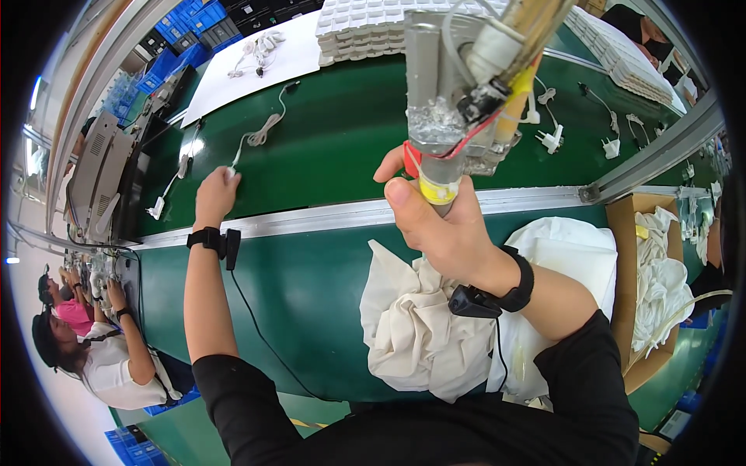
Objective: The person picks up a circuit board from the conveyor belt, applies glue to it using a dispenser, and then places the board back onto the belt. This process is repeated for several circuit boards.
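Note:
My left hand [217,194] reaches over the green conveyor belt [334,132], fingers closed on one end of a white power cord [264,132]. The cord's middle is coiled in a bundle, and a dark connector lies at its far end. My right hand [447,233] is wrapped round the lower end of a hanging grey tool [435,132] with yellow tape, a red part and hoses. Its exact kind I cannot make out. Another white cord with a plug [158,207] lies left of my left hand. More plugged cords [550,140] lie on the belt at the right.
Crumpled cream cloths [427,334] lie on the near green bench beside a white cloth or bag [559,248]. A cardboard box [622,272] of white cloths stands at the right. Stacked white trays [361,35] and a white sheet [256,74] lie beyond. Co-workers sit at left.

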Demonstrator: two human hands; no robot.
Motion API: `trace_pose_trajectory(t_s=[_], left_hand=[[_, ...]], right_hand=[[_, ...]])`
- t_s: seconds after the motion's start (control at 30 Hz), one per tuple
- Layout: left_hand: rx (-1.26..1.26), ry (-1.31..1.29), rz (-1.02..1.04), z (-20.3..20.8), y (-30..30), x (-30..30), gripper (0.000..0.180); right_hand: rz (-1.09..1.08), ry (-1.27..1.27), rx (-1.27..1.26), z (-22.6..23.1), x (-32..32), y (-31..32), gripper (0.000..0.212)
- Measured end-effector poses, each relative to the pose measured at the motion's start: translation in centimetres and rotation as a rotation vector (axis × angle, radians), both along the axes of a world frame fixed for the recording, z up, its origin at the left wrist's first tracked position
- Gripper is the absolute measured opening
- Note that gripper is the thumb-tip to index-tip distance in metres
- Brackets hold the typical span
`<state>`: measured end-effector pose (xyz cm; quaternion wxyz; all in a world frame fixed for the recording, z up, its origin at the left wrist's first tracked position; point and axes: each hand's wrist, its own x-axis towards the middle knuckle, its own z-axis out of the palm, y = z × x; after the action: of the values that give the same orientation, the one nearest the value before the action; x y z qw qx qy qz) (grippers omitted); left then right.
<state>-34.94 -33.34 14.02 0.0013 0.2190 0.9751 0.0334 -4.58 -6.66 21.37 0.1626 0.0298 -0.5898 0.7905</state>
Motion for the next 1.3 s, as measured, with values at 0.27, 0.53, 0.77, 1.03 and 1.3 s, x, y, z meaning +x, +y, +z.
trace_pose_trajectory(t_s=[0.27, 0.53, 0.77, 1.03, 1.3], left_hand=[[1.226, -1.288, -0.056, -0.1, 11.9, 13.8, 0.034], [1.481, -1.772, -0.004, -1.8, 14.7, 25.7, 0.033], [1.371, -1.823, -0.151, -1.9, 15.1, 26.0, 0.036], [1.31, -1.856, -0.192, -1.9, 15.3, 25.9, 0.037], [1.297, -1.838, -0.269, -2.1, 15.0, 25.9, 0.037]], right_hand=[[-0.06, 0.029, 0.025, -0.1, -0.3, 0.9, 0.028], [-0.159, 0.008, 0.089, 0.8, -0.5, 1.9, 0.028], [-0.185, -0.002, 0.111, 0.4, -1.2, 2.3, 0.029], [-0.218, -0.024, 0.12, -0.2, -1.4, 2.1, 0.03], [-0.222, -0.001, 0.098, -0.6, -1.6, 1.5, 0.03]])
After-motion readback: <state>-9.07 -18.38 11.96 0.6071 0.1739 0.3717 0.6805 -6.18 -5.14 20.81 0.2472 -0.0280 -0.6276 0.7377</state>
